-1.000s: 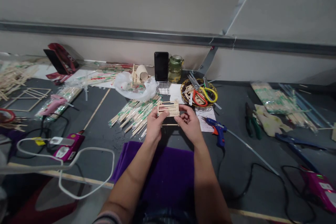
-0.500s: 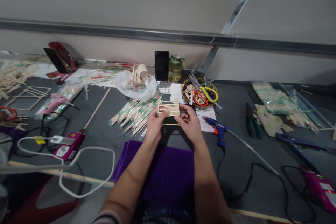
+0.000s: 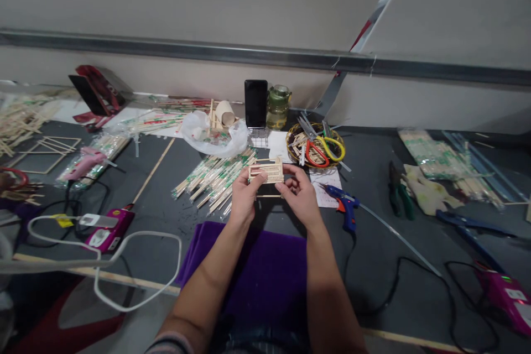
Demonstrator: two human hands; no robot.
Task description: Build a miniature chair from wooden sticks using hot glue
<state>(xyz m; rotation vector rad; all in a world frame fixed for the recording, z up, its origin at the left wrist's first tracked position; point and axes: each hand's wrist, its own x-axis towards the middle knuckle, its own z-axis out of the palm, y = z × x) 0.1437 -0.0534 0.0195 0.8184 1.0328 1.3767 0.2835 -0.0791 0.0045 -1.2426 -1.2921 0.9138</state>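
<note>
Both my hands hold up a small frame built of thin wooden sticks (image 3: pixel 266 170) above the dark table (image 3: pixel 373 243). My left hand (image 3: pixel 243 199) pinches its left end, fingers closed on it. My right hand (image 3: pixel 301 194) grips its right end, fingers curled round the sticks. A purple cloth (image 3: pixel 253 271) lies under my forearms. A heap of wrapped chopsticks (image 3: pixel 213 178) lies just left of my hands, and a blue glue gun (image 3: pixel 342 202) rests just right of them.
A basket with scissors (image 3: pixel 317 146), a black phone on a stand (image 3: pixel 255 104) and a green jar (image 3: pixel 277 106) stand behind my hands. Pink glue gun (image 3: pixel 85 164), magenta power units (image 3: pixel 108 231) (image 3: pixel 504 293), cables, pliers (image 3: pixel 397 191) and more chopstick packs (image 3: pixel 440 163) lie around.
</note>
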